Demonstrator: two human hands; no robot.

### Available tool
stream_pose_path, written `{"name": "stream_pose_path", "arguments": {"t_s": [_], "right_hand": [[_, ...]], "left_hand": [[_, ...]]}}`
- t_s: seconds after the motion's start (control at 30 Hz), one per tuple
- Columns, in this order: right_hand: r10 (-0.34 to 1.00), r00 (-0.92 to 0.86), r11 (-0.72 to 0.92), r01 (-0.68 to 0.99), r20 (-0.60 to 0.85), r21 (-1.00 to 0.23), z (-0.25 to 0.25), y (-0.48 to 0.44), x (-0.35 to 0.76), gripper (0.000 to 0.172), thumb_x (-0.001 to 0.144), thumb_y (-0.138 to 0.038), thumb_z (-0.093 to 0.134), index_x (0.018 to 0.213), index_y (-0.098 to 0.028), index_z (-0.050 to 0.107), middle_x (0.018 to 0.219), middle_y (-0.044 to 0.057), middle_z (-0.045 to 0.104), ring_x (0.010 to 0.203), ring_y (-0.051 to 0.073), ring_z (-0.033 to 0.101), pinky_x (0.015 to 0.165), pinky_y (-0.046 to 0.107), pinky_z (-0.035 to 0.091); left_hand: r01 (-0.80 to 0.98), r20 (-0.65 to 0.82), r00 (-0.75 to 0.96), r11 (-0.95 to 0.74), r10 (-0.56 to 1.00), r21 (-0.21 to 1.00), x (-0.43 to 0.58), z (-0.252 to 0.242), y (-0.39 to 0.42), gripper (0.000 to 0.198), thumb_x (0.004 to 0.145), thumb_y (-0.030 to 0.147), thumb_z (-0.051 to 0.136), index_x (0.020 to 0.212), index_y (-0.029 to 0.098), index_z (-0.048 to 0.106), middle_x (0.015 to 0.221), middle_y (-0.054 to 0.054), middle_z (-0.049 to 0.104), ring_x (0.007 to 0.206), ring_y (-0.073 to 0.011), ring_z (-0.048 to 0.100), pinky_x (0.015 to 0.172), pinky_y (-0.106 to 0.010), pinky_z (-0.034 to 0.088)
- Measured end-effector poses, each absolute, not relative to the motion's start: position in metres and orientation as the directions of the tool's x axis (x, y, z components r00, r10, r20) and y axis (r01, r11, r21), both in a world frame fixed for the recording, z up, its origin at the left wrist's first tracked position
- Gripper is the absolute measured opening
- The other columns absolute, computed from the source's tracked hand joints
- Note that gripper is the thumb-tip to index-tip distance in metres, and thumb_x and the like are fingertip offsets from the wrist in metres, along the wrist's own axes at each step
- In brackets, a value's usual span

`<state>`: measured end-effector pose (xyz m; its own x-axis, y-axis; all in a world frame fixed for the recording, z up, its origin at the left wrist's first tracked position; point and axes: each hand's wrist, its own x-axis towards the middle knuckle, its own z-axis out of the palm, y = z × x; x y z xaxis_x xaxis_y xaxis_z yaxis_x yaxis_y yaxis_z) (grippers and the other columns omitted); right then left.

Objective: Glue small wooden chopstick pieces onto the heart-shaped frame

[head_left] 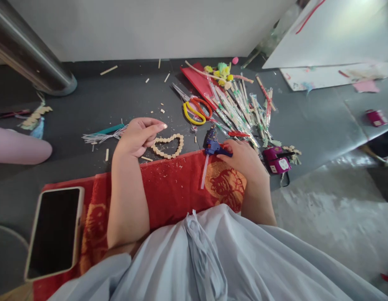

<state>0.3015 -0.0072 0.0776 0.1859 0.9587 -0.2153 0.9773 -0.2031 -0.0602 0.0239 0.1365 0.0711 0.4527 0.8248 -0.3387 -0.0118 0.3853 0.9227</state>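
Observation:
My left hand (136, 136) is closed in a pinch, thumb against forefinger. Whatever may be between the fingertips is too small to make out. Just under and beside it lies a heart-shaped outline of small pale wooden pieces (180, 146) on the dark surface. My right hand (244, 156) grips the handle of a blue hot glue gun (213, 147). A clear glue stick (205, 171) sticks out of its rear toward me, over the red cloth. Beyond the glue gun are scissors (194, 118) with yellow and orange handles.
Several wrapped wooden sticks (233, 104) lie in a pile by a red packet (195, 79). A phone (54, 232) rests on the red cloth (169, 188) at left. A purple plug adapter (277, 159) is right of my right hand. A metal post (34, 50) stands far left.

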Motion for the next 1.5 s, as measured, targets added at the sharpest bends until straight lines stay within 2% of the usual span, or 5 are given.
{"name": "stream_pose_path", "arguments": {"t_s": [0.27, 0.47, 0.73, 0.93, 1.5], "right_hand": [[0.987, 0.112, -0.134, 0.971, -0.117, -0.2, 0.057, -0.006, 0.305, 0.035, 0.091, -0.033, 0.055, 0.12, -0.014, 0.062, 0.109, 0.017, 0.067, 0.104, 0.032, 0.061, 0.094, 0.044, 0.047], [0.988, 0.15, -0.141, 0.875, -0.016, -0.463, 0.063, -0.016, 0.319, 0.045, 0.091, -0.042, 0.051, 0.126, -0.014, 0.057, 0.119, 0.018, 0.066, 0.108, 0.03, 0.061, 0.099, 0.046, 0.048], [0.972, 0.224, -0.12, 0.202, -0.074, -0.972, 0.062, -0.003, 0.292, 0.044, 0.091, -0.063, 0.046, 0.112, -0.028, 0.062, 0.089, 0.004, 0.066, 0.067, 0.019, 0.059, 0.066, 0.037, 0.054], [0.989, 0.14, 0.04, 0.019, 0.043, -0.999, 0.072, 0.019, 0.25, 0.036, 0.087, -0.06, 0.061, 0.091, -0.024, 0.067, 0.066, -0.001, 0.057, 0.05, 0.011, 0.05, 0.047, 0.027, 0.044], [0.994, -0.039, -0.107, -0.267, -0.1, -0.958, 0.059, 0.022, 0.239, 0.046, 0.084, -0.063, 0.062, 0.078, -0.018, 0.06, 0.059, -0.001, 0.058, 0.043, 0.008, 0.05, 0.036, 0.02, 0.041]], "left_hand": [[0.01, -0.324, 0.45, 0.358, 0.832, 0.934, 0.023, 0.071, 0.137, 0.015, 0.071, 0.026, 0.074, 0.077, 0.018, 0.064, 0.047, 0.012, 0.024, 0.04, -0.0028, 0.018, 0.043, -0.025, 0.01], [-0.008, -0.337, 0.417, 0.374, 0.844, 0.927, 0.022, 0.071, 0.138, 0.017, 0.068, 0.025, 0.076, 0.078, 0.016, 0.065, 0.046, 0.012, 0.025, 0.04, -0.0023, 0.017, 0.043, -0.024, 0.009], [-0.043, -0.329, 0.419, 0.381, 0.846, 0.924, 0.021, 0.07, 0.138, 0.018, 0.067, 0.022, 0.076, 0.079, 0.015, 0.066, 0.047, 0.012, 0.025, 0.041, -0.0026, 0.016, 0.041, -0.023, 0.009], [-0.031, -0.323, 0.409, 0.367, 0.853, 0.93, 0.022, 0.071, 0.137, 0.015, 0.07, 0.023, 0.074, 0.079, 0.015, 0.065, 0.046, 0.012, 0.024, 0.041, -0.0025, 0.015, 0.042, -0.022, 0.01], [-0.107, -0.3, 0.437, 0.38, 0.848, 0.919, 0.022, 0.069, 0.137, 0.011, 0.065, 0.018, 0.076, 0.073, 0.016, 0.069, 0.046, 0.009, 0.026, 0.041, -0.0022, 0.016, 0.042, -0.022, 0.009]]}}
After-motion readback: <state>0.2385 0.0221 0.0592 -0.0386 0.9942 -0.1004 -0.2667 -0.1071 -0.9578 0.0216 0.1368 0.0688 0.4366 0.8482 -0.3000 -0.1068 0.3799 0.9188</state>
